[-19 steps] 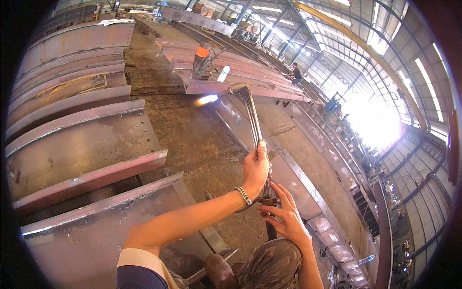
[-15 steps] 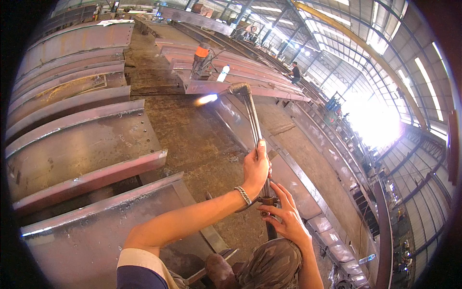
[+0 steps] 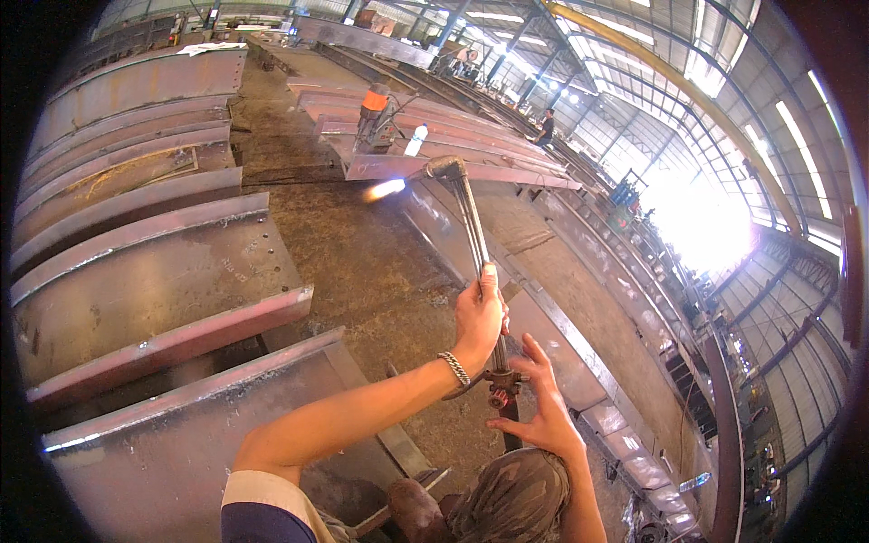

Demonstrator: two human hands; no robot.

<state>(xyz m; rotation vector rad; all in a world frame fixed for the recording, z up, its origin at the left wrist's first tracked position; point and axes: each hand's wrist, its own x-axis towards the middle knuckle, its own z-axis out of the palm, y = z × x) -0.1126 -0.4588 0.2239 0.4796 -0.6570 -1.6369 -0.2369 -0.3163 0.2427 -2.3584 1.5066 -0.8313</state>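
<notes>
My left hand (image 3: 481,316), with a chain bracelet at the wrist, is wrapped round the metal tubes of a cutting torch (image 3: 471,217). The torch's bent head points left, and a bright blue-white flame (image 3: 387,188) with an orange tip burns from it. Lower down, a red valve knob (image 3: 499,397) shows on the torch body. Beside that knob my right hand (image 3: 549,407) is open, thumb and fingers apart, with the fingers close to the valve fittings. The torch's lower end passes down toward my knee in camouflage trousers (image 3: 511,498).
Large steel beams (image 3: 154,281) lie in rows on the left. Beyond the flame, more beams (image 3: 453,163) carry an orange-topped machine (image 3: 371,113) and a water bottle (image 3: 416,140). A long beam (image 3: 566,344) runs along my right. A person (image 3: 546,128) is farther back.
My right hand's fingers have spread and come away from the red valve knob, which is now uncovered. My left hand keeps its grip on the torch, and the flame still burns.
</notes>
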